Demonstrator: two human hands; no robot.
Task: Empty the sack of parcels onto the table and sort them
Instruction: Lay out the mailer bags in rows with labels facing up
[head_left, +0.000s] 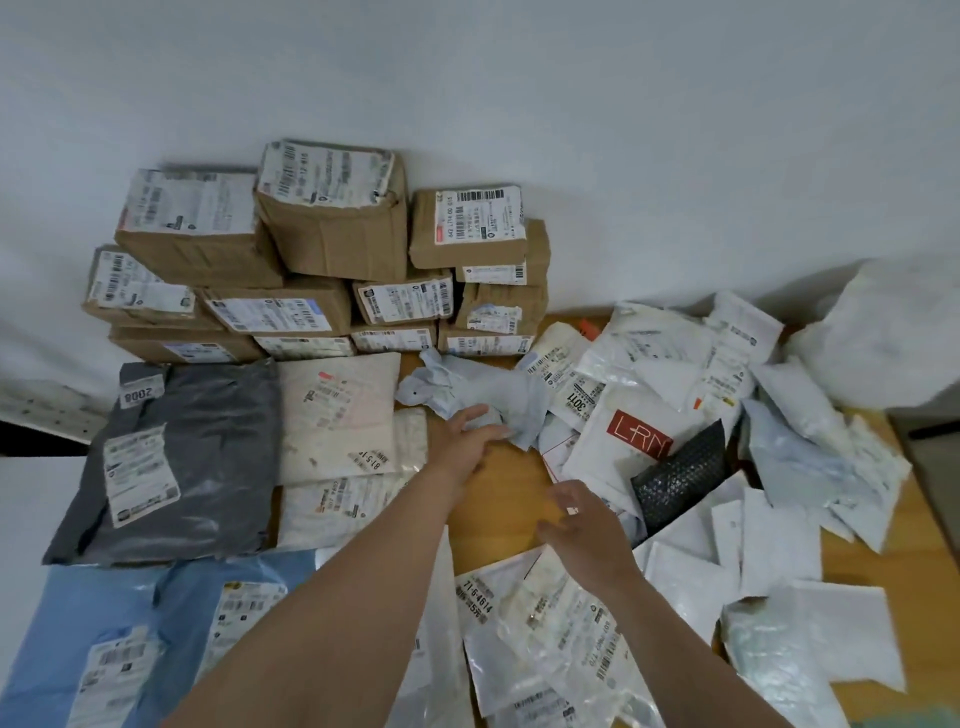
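1. Your wooden worktop (504, 519) stands against a pale wall, and bare wood shows only in a strip between your arms and along the right edge.
2. Nearest you on the left lies a flat blue mailer (104, 623). Near the centre, labelled white mailers (545, 634) overlap beneath your right forearm.
3. Your right grip (582, 525) hovers over the bare strip with its fingers loosely spread and a ring on one of them, holding nothing.
4. Your left grip (467, 439) reaches farther, its fingers stretched onto the near edge of a crumpled pale-blue bag (483, 384). You cannot tell whether they pinch it.
5. Left of that arm a grey mailer (182, 457) lies flat, with cream mailers (337, 415) just beside it on its right.
6. On the right sprawls a loose heap of white parcels (727, 395), one bearing a red "LRN" patch. A black bubble mailer (680, 478) pokes up among them.
7. Farther back, left of centre, brown cardboard boxes (332, 239) are stacked in tiers against the wall, labels up.
8. At the far right a white sack (893, 332) slumps, crumpled, behind the heap.
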